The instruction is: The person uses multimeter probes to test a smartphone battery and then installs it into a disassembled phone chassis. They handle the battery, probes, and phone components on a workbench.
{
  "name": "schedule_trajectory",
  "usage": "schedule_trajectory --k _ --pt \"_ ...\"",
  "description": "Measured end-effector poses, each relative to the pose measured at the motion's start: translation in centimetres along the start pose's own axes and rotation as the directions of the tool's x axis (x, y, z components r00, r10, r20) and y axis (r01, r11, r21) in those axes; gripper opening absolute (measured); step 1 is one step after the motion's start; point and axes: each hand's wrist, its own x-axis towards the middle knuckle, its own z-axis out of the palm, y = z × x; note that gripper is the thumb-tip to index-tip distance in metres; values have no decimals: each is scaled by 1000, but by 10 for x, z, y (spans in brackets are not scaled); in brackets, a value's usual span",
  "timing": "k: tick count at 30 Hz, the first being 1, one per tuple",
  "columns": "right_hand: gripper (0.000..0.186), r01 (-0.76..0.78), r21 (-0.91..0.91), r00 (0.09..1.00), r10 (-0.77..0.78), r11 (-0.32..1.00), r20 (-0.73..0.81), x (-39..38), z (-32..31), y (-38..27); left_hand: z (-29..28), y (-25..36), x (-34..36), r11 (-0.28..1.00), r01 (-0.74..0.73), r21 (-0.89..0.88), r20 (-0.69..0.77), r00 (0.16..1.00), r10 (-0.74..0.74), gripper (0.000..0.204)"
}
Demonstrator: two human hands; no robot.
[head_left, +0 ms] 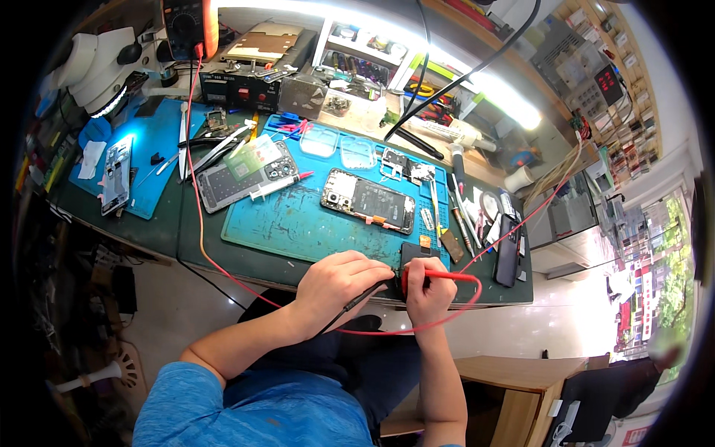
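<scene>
My left hand (335, 281) is closed around a black test probe (363, 297), whose cable trails down past the wrist. In my right hand (430, 292) a red test probe (445, 275) is pinched, its red lead looping out to the right. The two hands almost meet at the bench's front edge, by a flat black part (417, 252) with an orange tab that looks like a phone battery. The probe tips are hidden by my fingers, so contact cannot be made out. Just beyond lies an opened phone (369, 201) on the blue work mat (268, 235).
An orange-edged multimeter (190, 30) stands at the far left, a red lead hanging from it across the bench. Nearby are a clear phone case (248, 175), a syringe (281, 185), clear trays (320, 140), a dark phone (508, 251), a microscope (97, 67) and another phone (117, 175).
</scene>
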Motion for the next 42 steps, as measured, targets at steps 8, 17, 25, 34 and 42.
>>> schedule_trajectory --k 8,17,25,34,42 --pt "9 399 -329 917 -382 856 118 -13 -32 -36 -4 4 -9 964 -142 -223 -101 987 122 31" --pt "41 251 -246 830 -77 936 553 17 -73 -101 -8 -3 -22 897 -387 -212 -123 922 368 39" --pt "19 430 -316 850 -261 846 459 128 1 -26 -12 -16 -10 808 -578 -115 0 813 582 25" --pt "9 804 -263 542 -476 532 693 160 72 -6 -8 -25 -7 890 -401 -217 123 893 432 30" --pt "10 892 -324 425 -338 315 840 160 72 -18 -8 -24 -9 878 -379 -293 86 904 419 21"
